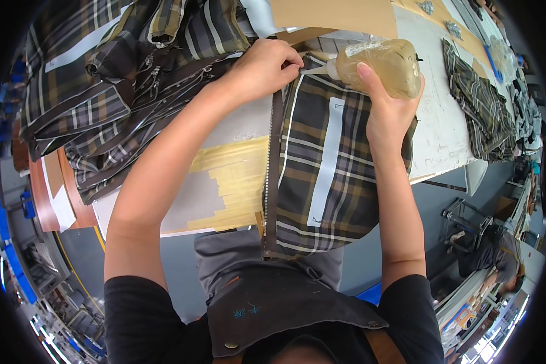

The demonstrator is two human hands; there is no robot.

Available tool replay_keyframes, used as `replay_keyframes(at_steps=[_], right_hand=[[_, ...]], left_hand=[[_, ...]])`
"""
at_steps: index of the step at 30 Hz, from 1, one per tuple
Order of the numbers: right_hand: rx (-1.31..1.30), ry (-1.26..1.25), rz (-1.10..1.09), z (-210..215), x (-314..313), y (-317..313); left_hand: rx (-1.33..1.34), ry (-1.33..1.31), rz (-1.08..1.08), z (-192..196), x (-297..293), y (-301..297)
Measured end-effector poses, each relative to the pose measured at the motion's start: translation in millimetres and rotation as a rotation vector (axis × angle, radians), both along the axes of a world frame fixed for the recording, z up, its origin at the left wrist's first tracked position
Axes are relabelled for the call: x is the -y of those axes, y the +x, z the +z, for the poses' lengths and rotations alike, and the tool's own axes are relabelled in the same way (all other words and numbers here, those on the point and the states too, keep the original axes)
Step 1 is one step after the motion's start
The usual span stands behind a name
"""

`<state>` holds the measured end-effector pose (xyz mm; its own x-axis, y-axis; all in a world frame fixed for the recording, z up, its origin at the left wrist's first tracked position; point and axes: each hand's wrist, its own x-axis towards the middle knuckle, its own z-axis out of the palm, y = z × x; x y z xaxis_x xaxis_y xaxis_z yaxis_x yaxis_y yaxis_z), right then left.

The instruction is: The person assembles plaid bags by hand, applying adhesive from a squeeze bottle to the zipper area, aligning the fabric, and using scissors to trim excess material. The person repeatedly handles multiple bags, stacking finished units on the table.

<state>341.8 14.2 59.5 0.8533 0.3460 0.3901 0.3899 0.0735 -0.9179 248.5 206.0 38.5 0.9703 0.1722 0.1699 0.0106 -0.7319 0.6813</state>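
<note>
A squeeze bottle of yellowish, see-through liquid lies tilted sideways in my right hand, its fingers wrapped round it. The thin nozzle points left and meets the top edge of a plaid fabric panel, close to my left fingertips. That panel has a dark zipper along its left side and a pale strip down its middle. Its lower part hangs over the table's front edge. My left hand pinches the panel's upper left corner by the zipper end; the exact spot is partly hidden by the fingers.
A heap of plaid pieces with zippers covers the left of the table. More plaid pieces lie at the right. Brown cardboard sits at the back. A seated person works at another bench, lower right.
</note>
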Motion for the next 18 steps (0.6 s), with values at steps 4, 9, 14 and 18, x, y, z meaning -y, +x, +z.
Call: replay_keyframes(at_steps=[4, 9, 14, 18], right_hand=[[0.008, 0.022, 0.021, -3.9, -1.5, 1.7], [0.019, 0.058, 0.007, -6.1, -2.3, 2.0], [0.068, -0.008, -0.021, -9.8, -0.7, 4.2], [0.029, 0.009, -0.006, -6.0, -0.7, 2.3]], left_hand=[[0.0, -0.018, -0.005, -1.9, -0.2, -0.1], [0.026, -0.03, -0.014, -4.8, -0.4, -0.2], [0.021, -0.017, -0.021, -6.4, 1.0, 0.3], [0.016, 0.002, -0.017, -7.2, 0.9, 0.1]])
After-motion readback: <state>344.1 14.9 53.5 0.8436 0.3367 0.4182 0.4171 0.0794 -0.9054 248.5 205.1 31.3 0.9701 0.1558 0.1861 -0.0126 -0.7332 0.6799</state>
